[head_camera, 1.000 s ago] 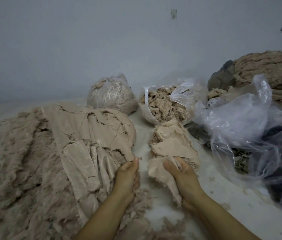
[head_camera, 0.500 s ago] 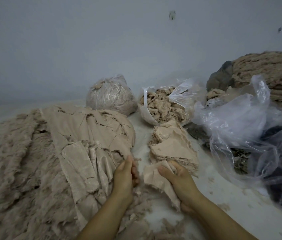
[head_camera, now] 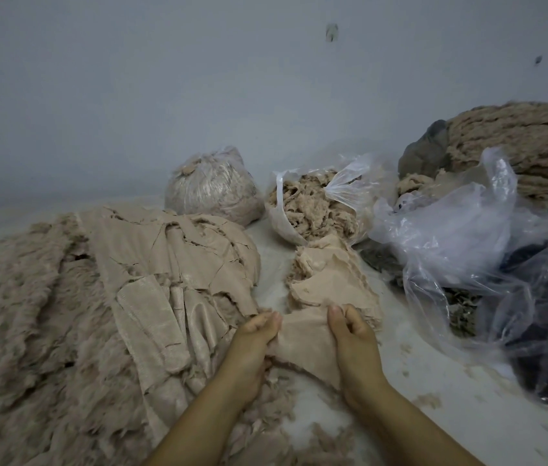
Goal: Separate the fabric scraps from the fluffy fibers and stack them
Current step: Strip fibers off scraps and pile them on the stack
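Note:
A beige fabric scrap [head_camera: 303, 341] is stretched between my two hands just above the white surface. My left hand [head_camera: 252, 344] pinches its left edge and my right hand [head_camera: 353, 338] pinches its right edge. Behind the scrap lies a small heap of scraps mixed with fluff [head_camera: 329, 280]. To the left sits a broad stack of flat beige scraps [head_camera: 171, 274], and a wide mass of fluffy fibers [head_camera: 20, 314] spreads beyond it to the far left.
At the back stand a tied plastic bag of fluff [head_camera: 214, 186] and an open bag of fibers [head_camera: 316, 203]. Crumpled clear plastic bags [head_camera: 461, 250] with dark contents fill the right. A large beige roll [head_camera: 518, 146] rests behind them. Loose fluff [head_camera: 299, 442] lies near my forearms.
My right hand pulled one scrap off the small heap toward me. My left hand left the big stack and took the scrap's other edge, so both hands now spread it.

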`<act>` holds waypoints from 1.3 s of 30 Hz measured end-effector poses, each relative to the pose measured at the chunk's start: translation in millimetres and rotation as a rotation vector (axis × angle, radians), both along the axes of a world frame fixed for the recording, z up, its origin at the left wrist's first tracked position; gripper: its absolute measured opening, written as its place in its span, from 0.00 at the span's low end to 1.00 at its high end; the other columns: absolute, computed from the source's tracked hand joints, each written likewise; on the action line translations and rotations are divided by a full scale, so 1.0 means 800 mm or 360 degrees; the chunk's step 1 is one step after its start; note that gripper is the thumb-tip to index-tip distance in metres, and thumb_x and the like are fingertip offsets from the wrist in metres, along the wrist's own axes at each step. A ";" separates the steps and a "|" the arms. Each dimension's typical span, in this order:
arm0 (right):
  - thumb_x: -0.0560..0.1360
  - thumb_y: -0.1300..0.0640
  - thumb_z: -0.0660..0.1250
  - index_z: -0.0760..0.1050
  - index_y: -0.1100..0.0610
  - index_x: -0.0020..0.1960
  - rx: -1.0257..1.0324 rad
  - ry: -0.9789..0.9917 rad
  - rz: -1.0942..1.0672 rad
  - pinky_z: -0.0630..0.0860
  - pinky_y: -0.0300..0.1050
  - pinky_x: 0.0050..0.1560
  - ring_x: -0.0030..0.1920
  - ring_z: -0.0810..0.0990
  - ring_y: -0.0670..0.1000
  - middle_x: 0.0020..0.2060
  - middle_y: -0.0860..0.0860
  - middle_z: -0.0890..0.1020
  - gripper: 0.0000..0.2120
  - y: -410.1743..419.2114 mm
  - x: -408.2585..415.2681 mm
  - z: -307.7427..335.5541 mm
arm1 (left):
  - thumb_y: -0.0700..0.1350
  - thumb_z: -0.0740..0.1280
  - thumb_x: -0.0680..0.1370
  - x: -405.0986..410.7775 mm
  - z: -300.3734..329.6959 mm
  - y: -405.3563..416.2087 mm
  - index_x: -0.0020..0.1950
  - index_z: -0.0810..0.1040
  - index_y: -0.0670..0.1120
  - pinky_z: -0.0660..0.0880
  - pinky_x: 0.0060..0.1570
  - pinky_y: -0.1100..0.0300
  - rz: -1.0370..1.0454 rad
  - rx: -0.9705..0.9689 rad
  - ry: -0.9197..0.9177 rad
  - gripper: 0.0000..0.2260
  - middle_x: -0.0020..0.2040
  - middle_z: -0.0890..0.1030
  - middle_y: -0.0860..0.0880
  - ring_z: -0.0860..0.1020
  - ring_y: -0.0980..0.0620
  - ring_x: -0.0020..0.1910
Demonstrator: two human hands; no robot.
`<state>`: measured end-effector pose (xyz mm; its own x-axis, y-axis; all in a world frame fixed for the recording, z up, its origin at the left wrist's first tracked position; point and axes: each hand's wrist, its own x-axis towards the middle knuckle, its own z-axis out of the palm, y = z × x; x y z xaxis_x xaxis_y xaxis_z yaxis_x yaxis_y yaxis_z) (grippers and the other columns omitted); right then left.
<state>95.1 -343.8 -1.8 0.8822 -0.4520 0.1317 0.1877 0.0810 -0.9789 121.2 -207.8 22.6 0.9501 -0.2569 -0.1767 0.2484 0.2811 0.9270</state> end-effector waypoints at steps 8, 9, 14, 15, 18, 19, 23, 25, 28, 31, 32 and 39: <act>0.77 0.51 0.67 0.80 0.52 0.34 0.0027 -0.0061 -0.0272 0.74 0.38 0.35 0.33 0.78 0.44 0.30 0.45 0.81 0.13 -0.019 0.011 0.006 | 0.41 0.65 0.78 -0.002 0.004 -0.008 0.40 0.79 0.40 0.69 0.21 0.65 0.0126 0.0005 -0.0143 0.09 0.30 0.77 0.47 0.73 0.55 0.24; 0.76 0.52 0.68 0.81 0.49 0.33 -0.0004 -0.0061 -0.0317 0.73 0.34 0.36 0.34 0.78 0.41 0.31 0.42 0.82 0.13 -0.026 0.018 0.010 | 0.43 0.66 0.78 0.004 0.006 -0.011 0.38 0.78 0.41 0.65 0.19 0.66 0.0167 0.0115 -0.0193 0.09 0.28 0.73 0.49 0.68 0.56 0.22; 0.74 0.51 0.70 0.84 0.53 0.47 -0.0308 0.0022 -0.0475 0.75 0.47 0.54 0.47 0.80 0.49 0.44 0.49 0.85 0.08 -0.065 0.067 0.048 | 0.48 0.69 0.76 0.057 0.031 -0.041 0.38 0.76 0.41 0.59 0.24 0.63 0.0297 0.0558 -0.0576 0.12 0.25 0.65 0.51 0.62 0.56 0.24; 0.74 0.51 0.70 0.84 0.54 0.49 -0.0345 0.0043 -0.0449 0.75 0.48 0.55 0.48 0.80 0.50 0.46 0.50 0.85 0.09 -0.072 0.077 0.054 | 0.48 0.68 0.77 0.067 0.035 -0.048 0.40 0.75 0.41 0.60 0.25 0.63 0.0291 0.0602 -0.0586 0.12 0.26 0.65 0.49 0.62 0.55 0.24; 0.77 0.50 0.66 0.81 0.54 0.55 -0.0518 0.0256 -0.0331 0.75 0.50 0.57 0.52 0.79 0.53 0.53 0.53 0.83 0.12 -0.088 0.101 0.063 | 0.50 0.64 0.79 0.092 0.040 -0.061 0.39 0.74 0.43 0.63 0.22 0.66 0.0216 0.0614 -0.0404 0.13 0.28 0.70 0.47 0.66 0.54 0.23; 0.77 0.49 0.64 0.78 0.54 0.58 -0.0594 0.0373 -0.0321 0.75 0.51 0.58 0.54 0.78 0.55 0.55 0.54 0.81 0.14 -0.093 0.105 0.063 | 0.51 0.62 0.80 0.094 0.043 -0.064 0.38 0.73 0.45 0.65 0.23 0.65 0.0196 0.0588 -0.0327 0.14 0.29 0.73 0.48 0.67 0.53 0.24; 0.77 0.51 0.63 0.73 0.53 0.61 -0.1067 0.0405 -0.0520 0.70 0.46 0.55 0.58 0.74 0.56 0.57 0.56 0.75 0.13 -0.092 0.080 0.044 | 0.50 0.59 0.81 0.089 0.036 -0.053 0.41 0.72 0.45 0.72 0.34 0.57 0.0181 0.0728 -0.0226 0.12 0.33 0.73 0.46 0.71 0.49 0.29; 0.77 0.56 0.64 0.74 0.47 0.49 -0.1105 0.0083 -0.0393 0.69 0.43 0.48 0.50 0.76 0.51 0.48 0.50 0.78 0.04 -0.074 0.053 0.025 | 0.46 0.62 0.80 0.082 0.020 -0.032 0.41 0.74 0.44 0.73 0.38 0.54 0.0029 0.0873 -0.0365 0.10 0.34 0.75 0.44 0.73 0.48 0.32; 0.78 0.56 0.64 0.77 0.47 0.53 -0.1441 -0.0030 0.0316 0.68 0.37 0.52 0.49 0.74 0.43 0.49 0.45 0.79 0.07 -0.043 0.020 -0.006 | 0.43 0.67 0.77 0.071 -0.002 0.000 0.44 0.79 0.47 0.72 0.44 0.60 -0.0459 0.1472 -0.0763 0.03 0.40 0.78 0.49 0.76 0.51 0.40; 0.81 0.48 0.59 0.77 0.50 0.62 -0.1998 -0.0029 0.0814 0.63 0.40 0.62 0.57 0.69 0.45 0.58 0.47 0.76 0.14 -0.023 0.006 -0.017 | 0.46 0.67 0.77 0.058 -0.005 0.017 0.55 0.80 0.48 0.69 0.51 0.69 -0.0731 0.1894 -0.1079 0.08 0.50 0.78 0.54 0.75 0.58 0.51; 0.80 0.47 0.59 0.80 0.53 0.53 -0.1957 -0.0028 0.0856 0.66 0.42 0.57 0.52 0.72 0.45 0.50 0.48 0.79 0.14 -0.023 0.002 -0.014 | 0.47 0.67 0.78 0.054 -0.001 0.023 0.57 0.79 0.49 0.69 0.52 0.69 -0.0755 0.1886 -0.1111 0.09 0.52 0.79 0.55 0.76 0.58 0.53; 0.74 0.35 0.61 0.74 0.56 0.28 -0.1605 0.0244 0.0661 0.67 0.37 0.31 0.25 0.70 0.43 0.23 0.50 0.74 0.27 -0.048 -0.024 -0.001 | 0.55 0.68 0.76 0.025 0.044 0.067 0.62 0.78 0.52 0.71 0.59 0.65 -0.1536 0.1987 -0.1152 0.17 0.57 0.79 0.59 0.76 0.62 0.55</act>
<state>76.1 -382.3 -2.6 0.9792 0.1370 0.1498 0.2017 -0.7402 -0.6415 141.3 -154.0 57.6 0.5198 -0.7848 -0.3375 -0.6479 -0.6196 0.4430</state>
